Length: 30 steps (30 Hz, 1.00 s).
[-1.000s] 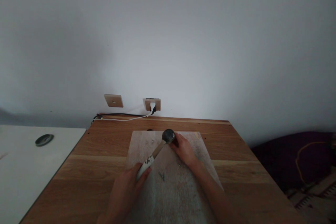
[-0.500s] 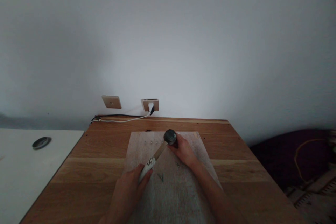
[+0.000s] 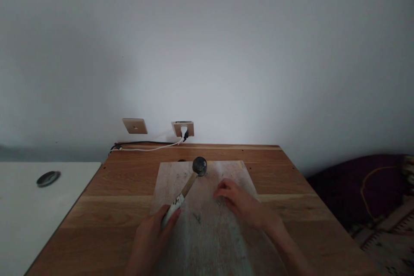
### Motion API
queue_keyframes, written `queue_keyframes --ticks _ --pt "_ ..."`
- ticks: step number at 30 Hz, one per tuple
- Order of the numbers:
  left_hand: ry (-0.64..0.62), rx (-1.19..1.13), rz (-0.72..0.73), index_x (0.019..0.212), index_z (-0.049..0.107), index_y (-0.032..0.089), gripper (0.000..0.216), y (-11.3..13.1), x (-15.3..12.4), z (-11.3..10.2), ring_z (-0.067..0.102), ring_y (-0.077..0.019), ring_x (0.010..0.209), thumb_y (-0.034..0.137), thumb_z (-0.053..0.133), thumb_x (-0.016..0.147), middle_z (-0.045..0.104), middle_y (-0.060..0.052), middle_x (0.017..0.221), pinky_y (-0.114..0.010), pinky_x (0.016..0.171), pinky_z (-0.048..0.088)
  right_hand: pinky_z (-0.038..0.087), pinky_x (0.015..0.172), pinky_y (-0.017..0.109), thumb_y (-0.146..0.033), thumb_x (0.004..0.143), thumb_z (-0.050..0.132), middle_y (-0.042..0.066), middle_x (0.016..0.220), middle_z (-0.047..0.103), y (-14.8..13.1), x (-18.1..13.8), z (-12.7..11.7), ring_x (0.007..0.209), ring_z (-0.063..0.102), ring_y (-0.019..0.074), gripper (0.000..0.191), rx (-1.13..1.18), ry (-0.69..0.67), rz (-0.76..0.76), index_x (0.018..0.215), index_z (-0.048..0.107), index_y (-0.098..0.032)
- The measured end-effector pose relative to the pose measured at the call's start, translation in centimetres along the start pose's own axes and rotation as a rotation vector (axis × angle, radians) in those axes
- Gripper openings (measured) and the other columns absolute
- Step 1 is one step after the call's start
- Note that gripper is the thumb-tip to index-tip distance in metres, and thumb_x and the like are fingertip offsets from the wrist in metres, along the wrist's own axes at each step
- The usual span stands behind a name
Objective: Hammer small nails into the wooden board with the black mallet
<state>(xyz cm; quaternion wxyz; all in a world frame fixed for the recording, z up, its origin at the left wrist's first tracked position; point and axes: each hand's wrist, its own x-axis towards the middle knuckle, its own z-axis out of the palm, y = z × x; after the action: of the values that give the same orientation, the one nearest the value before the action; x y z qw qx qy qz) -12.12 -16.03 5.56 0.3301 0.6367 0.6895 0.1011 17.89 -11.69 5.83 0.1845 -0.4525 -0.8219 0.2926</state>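
My left hand (image 3: 154,232) is wrapped round the pale handle of a mallet (image 3: 185,189). The dark round head rests on or hovers just over the far part of a whitish wooden board (image 3: 216,241). My right hand (image 3: 237,202) is over the board's right half, empty as far as I can see, with fingers bent downward and a little apart. Right by its fingertips lie small nails (image 3: 219,202), partly hidden. Further nails (image 3: 197,218) lie mid-board. A row of small nails (image 3: 214,175) stands along the far end, the mallet head covering part of it.
The board lies on a brown wooden table (image 3: 106,211) against a white wall. A socket (image 3: 183,129) with plugs and cables (image 3: 145,149) is behind it. At left, a white surface (image 3: 19,215) carries a dark oval object (image 3: 48,178). Dark purple fabric (image 3: 343,185) is at right.
My right hand has come away from the mallet head, back toward the loose nails. My left hand has shifted the mallet slightly to the left.
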Motion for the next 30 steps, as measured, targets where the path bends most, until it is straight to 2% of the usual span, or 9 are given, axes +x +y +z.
queue_keyframes --ticks 3,7,12,14,18,22,26,28,30 --pt "-0.032 -0.033 0.009 0.112 0.072 0.022 0.047 0.3 0.1 0.0 0.074 -0.0271 0.097 0.052 0.039 0.099 0.079 -0.008 0.1 -0.029 0.083 0.051 0.052 0.095 0.037 0.002 0.088 0.049 0.006 0.113 0.068 -0.7 -1.1 0.6 0.108 0.064 0.0252 0.043 -0.121 -0.011 -0.024 0.101 0.077 -0.027" --pt "-0.055 -0.093 0.063 0.11 0.072 0.022 0.05 0.5 0.3 0.3 0.074 -0.0262 0.098 0.056 0.038 0.098 0.079 -0.007 0.101 -0.027 0.082 0.051 0.053 0.093 0.038 -0.005 0.095 0.055 0.006 0.114 0.07 0.3 -0.3 1.2 0.109 0.062 0.026 0.028 -0.253 0.023 -0.103 0.091 0.076 -0.023" --pt "-0.033 -0.101 0.041 0.109 0.073 0.022 0.05 -0.1 0.5 0.8 0.074 -0.0279 0.095 0.059 0.043 0.095 0.079 -0.007 0.097 -0.028 0.079 0.052 0.056 0.088 0.037 -0.006 0.094 0.059 0.008 0.1 0.071 0.9 1.2 0.6 0.099 0.064 0.0246 0.017 -0.327 0.026 -0.086 0.096 0.071 -0.017" --pt "-0.032 -0.117 0.049 0.107 0.073 0.022 0.05 -0.2 0.5 0.8 0.074 -0.0276 0.092 0.059 0.043 0.095 0.079 -0.007 0.094 -0.028 0.079 0.052 0.055 0.089 0.037 -0.004 0.092 0.06 0.007 0.102 0.07 0.4 1.3 0.2 0.1 0.064 0.0248 0.019 -0.346 0.017 -0.103 0.101 0.07 -0.017" --pt "-0.015 -0.137 0.063 0.103 0.072 0.022 0.051 -0.3 0.3 0.7 0.074 -0.0286 0.094 0.062 0.042 0.093 0.078 -0.007 0.094 -0.03 0.081 0.054 0.054 0.092 0.034 0.0 0.092 0.06 0.005 0.117 0.07 -0.3 0.6 0.1 0.109 0.063 0.023 0.035 -0.402 0.003 -0.192 0.119 0.067 -0.021" --pt "-0.029 -0.144 0.081 0.107 0.068 0.02 0.061 -0.4 0.4 1.3 0.074 -0.0305 0.098 0.067 0.032 0.093 0.077 -0.011 0.097 -0.035 0.085 0.055 0.054 0.087 0.034 -0.004 0.093 0.066 0.007 0.114 0.073 1.1 0.0 1.1 0.102 0.066 0.0236 0.02 -0.603 0.055 -0.318 0.108 0.071 -0.017" --pt "-0.021 -0.093 0.062 0.12 0.064 0.018 0.064 -0.3 0.5 1.4 0.072 -0.0332 0.107 0.066 0.033 0.091 0.077 -0.014 0.105 -0.039 0.091 0.055 0.054 0.076 0.035 -0.008 0.09 0.072 0.009 0.095 0.073 2.6 0.0 2.1 0.088 0.067 0.0239 0.007 -0.749 0.035 -0.435 0.095 0.071 -0.013" --pt "-0.036 -0.097 0.08 0.12 0.065 0.019 0.062 -0.2 0.5 1.4 0.071 -0.0327 0.11 0.065 0.034 0.092 0.077 -0.013 0.107 -0.038 0.093 0.055 0.054 0.075 0.034 -0.008 0.091 0.07 0.007 0.088 0.071 2.8 0.2 2.0 0.085 0.066 0.0235 0.007 -0.688 0.041 -0.394 0.09 0.071 -0.015" --pt "-0.029 -0.123 0.088 0.121 0.065 0.019 0.061 -0.2 0.4 1.5 0.072 -0.0319 0.108 0.064 0.034 0.093 0.077 -0.013 0.106 -0.037 0.091 0.056 0.054 0.076 0.034 -0.008 0.093 0.066 0.007 0.089 0.07 3.0 0.6 1.6 0.087 0.066 0.0237 0.011 -0.581 0.091 -0.289 0.097 0.072 -0.016"
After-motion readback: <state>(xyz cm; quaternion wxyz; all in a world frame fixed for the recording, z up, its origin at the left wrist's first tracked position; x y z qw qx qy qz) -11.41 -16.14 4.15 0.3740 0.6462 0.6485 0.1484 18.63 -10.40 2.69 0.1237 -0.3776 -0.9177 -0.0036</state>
